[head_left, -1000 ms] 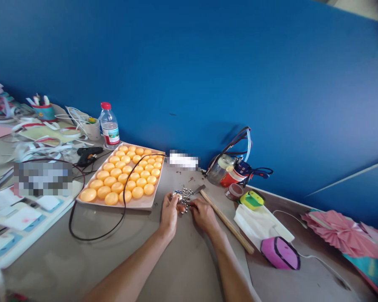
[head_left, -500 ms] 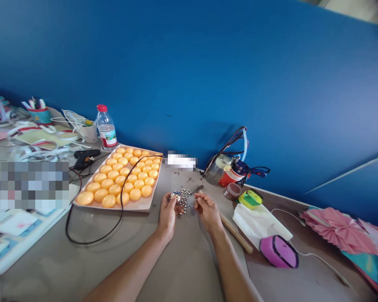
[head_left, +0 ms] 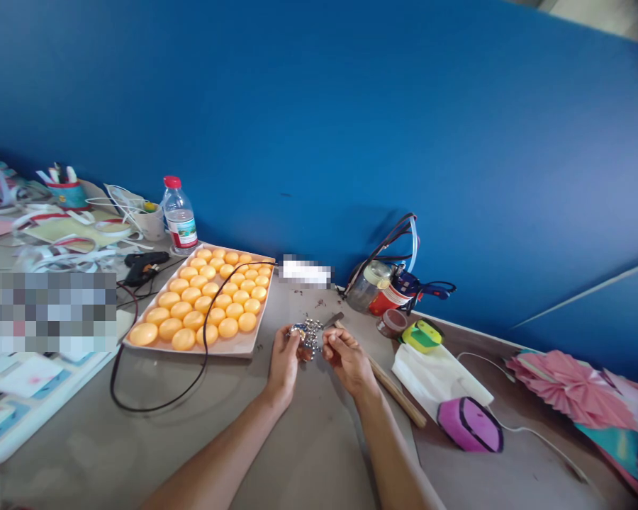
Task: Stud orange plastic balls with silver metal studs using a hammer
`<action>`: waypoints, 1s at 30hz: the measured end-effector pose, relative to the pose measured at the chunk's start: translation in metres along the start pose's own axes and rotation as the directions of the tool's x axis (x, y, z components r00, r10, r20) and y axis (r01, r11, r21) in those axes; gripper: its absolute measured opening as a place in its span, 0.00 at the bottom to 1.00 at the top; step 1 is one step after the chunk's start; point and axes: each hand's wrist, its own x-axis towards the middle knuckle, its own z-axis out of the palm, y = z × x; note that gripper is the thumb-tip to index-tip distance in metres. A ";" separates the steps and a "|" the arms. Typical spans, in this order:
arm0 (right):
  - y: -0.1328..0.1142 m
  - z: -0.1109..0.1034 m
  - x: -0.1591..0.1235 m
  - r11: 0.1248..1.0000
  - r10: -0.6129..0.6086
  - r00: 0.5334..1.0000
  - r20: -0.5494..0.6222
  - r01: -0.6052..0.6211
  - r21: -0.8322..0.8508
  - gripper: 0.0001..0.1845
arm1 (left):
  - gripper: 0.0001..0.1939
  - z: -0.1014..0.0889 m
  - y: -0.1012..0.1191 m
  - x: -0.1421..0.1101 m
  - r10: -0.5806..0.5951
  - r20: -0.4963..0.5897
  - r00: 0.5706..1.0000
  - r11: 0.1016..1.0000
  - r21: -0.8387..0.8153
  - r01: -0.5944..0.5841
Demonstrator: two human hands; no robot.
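Note:
My left hand (head_left: 283, 363) is closed around a small round shiny piece (head_left: 298, 331) with blue and silver on it. Just right of it sits a cluster of small silver balls (head_left: 312, 329), like beads or little bells; I cannot tell whether they are attached to the piece. My right hand (head_left: 345, 356) is pinched, thumb against fingers, close to the right side of the cluster. Whatever it grips is too small to make out. Behind and beside my right hand lies a hammer (head_left: 398, 393), its wooden handle slanting toward me.
Left of my hands is a tray (head_left: 202, 349) of orange balls, crossed by a black cable. A plastic bottle (head_left: 182, 230) and a glue gun (head_left: 146, 265) stand behind it. To the right are a glass jar (head_left: 362, 289), a yellow-green tape measure (head_left: 423, 336) and a purple object (head_left: 471, 425).
My right hand drew back from the silver balls, turned upward, and then moved slightly left toward them in a pinch. My left hand keeps its hold. The view shifted slightly.

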 end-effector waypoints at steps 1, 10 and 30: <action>0.000 0.002 -0.001 1.000 -0.006 1.000 0.009 0.006 0.001 0.09 | 0.20 0.000 0.001 -0.001 0.009 0.006 1.000 1.000 0.005 -0.009; 0.010 0.017 -0.004 0.987 -0.080 0.996 0.042 0.085 -0.138 0.07 | 0.18 0.005 0.004 -0.005 0.065 0.066 0.996 0.997 0.047 -0.068; 0.010 0.020 -0.005 0.989 -0.013 0.999 0.045 0.020 -0.149 0.06 | 0.18 0.002 -0.004 -0.005 0.128 0.153 0.980 0.987 0.076 -0.140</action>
